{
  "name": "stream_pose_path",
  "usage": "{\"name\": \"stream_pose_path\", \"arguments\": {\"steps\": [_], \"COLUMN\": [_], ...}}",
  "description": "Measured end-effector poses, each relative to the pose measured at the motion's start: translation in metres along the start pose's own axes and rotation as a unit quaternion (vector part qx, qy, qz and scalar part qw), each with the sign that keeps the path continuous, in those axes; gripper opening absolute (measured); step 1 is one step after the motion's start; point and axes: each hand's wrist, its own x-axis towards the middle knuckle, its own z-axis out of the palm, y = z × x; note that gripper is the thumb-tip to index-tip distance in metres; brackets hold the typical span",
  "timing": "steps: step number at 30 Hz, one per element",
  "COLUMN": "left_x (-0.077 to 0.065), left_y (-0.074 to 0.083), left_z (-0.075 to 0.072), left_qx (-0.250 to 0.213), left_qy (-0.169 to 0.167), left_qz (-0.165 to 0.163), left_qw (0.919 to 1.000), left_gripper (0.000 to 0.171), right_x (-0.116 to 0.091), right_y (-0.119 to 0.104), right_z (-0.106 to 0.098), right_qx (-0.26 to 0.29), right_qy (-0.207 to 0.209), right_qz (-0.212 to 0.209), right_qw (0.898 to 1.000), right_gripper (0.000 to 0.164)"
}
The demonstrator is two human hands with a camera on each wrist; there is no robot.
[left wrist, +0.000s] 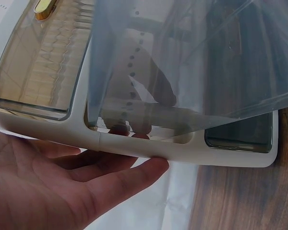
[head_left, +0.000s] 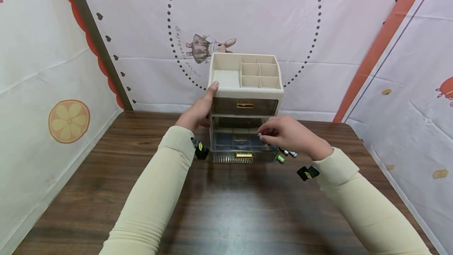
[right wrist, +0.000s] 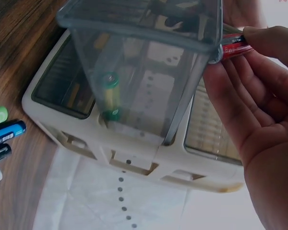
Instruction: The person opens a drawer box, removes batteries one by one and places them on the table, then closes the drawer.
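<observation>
A cream desktop organizer (head_left: 247,94) stands on the table, its lower clear drawer (head_left: 226,156) pulled out. My left hand (head_left: 199,109) rests against the organizer's left side, thumb up by the top rim; in the left wrist view its fingers (left wrist: 129,179) lie extended along the cream frame. Over the right part of the drawer, my right hand (head_left: 288,135) pinches a small battery. In the right wrist view, this red and black battery (right wrist: 234,46) sits between thumb and fingers, by the drawer's rim. A green battery (right wrist: 111,98) shows through the drawer wall.
Several loose batteries lie on the table right of the organizer, among them a green one (head_left: 280,159) and a blue one (right wrist: 8,132). Above the pulled-out drawer is a closed smoky drawer (head_left: 226,106); the top has open compartments (head_left: 226,78). A printed cloth (head_left: 247,15) hangs behind.
</observation>
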Motion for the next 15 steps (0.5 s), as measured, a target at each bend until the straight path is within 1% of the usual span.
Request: {"name": "stream_pose_path", "arguments": {"steps": [2, 4, 10, 12, 15], "left_x": [0.000, -0.001, -0.001, -0.001, -0.001], "left_y": [0.000, -0.001, -0.001, -0.001, 0.000], "left_z": [0.000, 0.001, 0.001, 0.001, 0.001], "left_qx": [0.001, 0.001, 0.000, 0.001, 0.002], "left_qy": [0.001, 0.003, 0.003, 0.003, 0.004], "left_qz": [0.000, 0.001, 0.002, 0.001, -0.001], "left_qw": [1.0000, 1.0000, 1.0000, 1.0000, 1.0000], "left_gripper": [0.112, 0.112, 0.112, 0.113, 0.113], "right_x": [-0.004, -0.008, -0.021, -0.025, -0.029], "right_y": [0.003, 0.005, 0.011, 0.014, 0.017], "right_z": [-0.001, -0.002, -0.004, -0.003, -0.002], "right_qx": [0.005, 0.018, 0.072, 0.086, 0.100], "right_qy": [0.004, 0.007, 0.011, 0.017, 0.031], "right_qz": [0.001, 0.012, 0.071, 0.080, 0.079], "right_qw": [1.000, 1.000, 0.995, 0.993, 0.991], "right_gripper": [0.012, 0.013, 0.017, 0.017, 0.016]}}
